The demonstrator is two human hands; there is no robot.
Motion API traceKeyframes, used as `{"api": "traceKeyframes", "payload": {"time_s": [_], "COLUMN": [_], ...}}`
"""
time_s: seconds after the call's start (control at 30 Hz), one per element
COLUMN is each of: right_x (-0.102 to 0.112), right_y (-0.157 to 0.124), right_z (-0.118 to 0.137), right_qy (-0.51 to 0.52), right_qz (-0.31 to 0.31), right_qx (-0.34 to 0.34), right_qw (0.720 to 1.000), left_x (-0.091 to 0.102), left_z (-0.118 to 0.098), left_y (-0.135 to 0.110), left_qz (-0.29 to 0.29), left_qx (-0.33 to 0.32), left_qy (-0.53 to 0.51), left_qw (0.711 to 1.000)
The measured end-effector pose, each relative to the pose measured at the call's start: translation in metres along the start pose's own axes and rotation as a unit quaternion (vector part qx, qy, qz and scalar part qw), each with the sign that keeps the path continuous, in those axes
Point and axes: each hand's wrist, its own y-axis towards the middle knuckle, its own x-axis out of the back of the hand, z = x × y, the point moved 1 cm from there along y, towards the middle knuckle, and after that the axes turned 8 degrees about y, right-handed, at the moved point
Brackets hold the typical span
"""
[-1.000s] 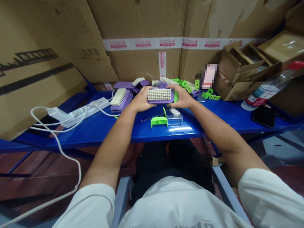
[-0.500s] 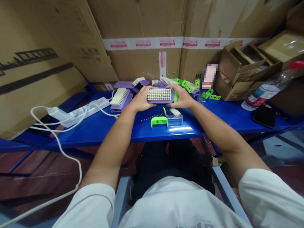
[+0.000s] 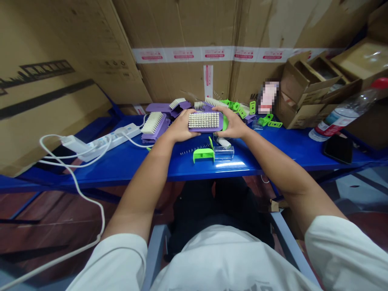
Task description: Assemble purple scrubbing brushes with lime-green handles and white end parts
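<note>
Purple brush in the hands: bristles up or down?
Up. The purple brush shows its white bristles toward the camera, between left hand and right hand.

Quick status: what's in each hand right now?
Left hand: closed on the left end of the purple plastic brush with white bristles.
Right hand: closed on the same brush's right end.

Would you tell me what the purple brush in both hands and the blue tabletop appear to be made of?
Purple brush: likely moulded plastic, uniform colour, matte; its pale bristles look synthetic. Blue tabletop: probably painted metal, glossy, with a bright reflection near its edge.
</note>
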Motion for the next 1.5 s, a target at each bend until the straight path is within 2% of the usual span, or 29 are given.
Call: {"api": "traceKeyframes", "payload": {"time_s": [0.43,0.8,1.13,1.33,1.5], "right_x": [0.001,0.000,0.000,0.000,0.000], "right_y": [-0.001,-0.001,-0.003,-0.003,-0.002], "right_z": [-0.010,-0.013,-0.012,-0.015,-0.012], "right_qy": [0.018,-0.006,-0.013,-0.002,-0.004], "right_qz": [0.011,0.018,0.026,0.023,0.022], "right_qx": [0.028,0.062,0.049,0.066,0.043], "right_qw": [0.999,0.998,0.998,0.998,0.999], "left_x": [0.001,0.001,0.001,0.001,0.001], "left_z": [0.002,0.003,0.001,0.002,0.002], "left_y": [0.000,-0.001,-0.001,-0.001,-0.001], "left_qz": [-0.003,-0.008,-0.003,-0.001,0.000], "left_qx": [-0.011,-0.022,-0.013,-0.016,-0.014], "left_qy": [0.002,0.004,0.006,0.005,0.003], "left_qw": [1.000,1.000,1.000,1.000,1.000]}}
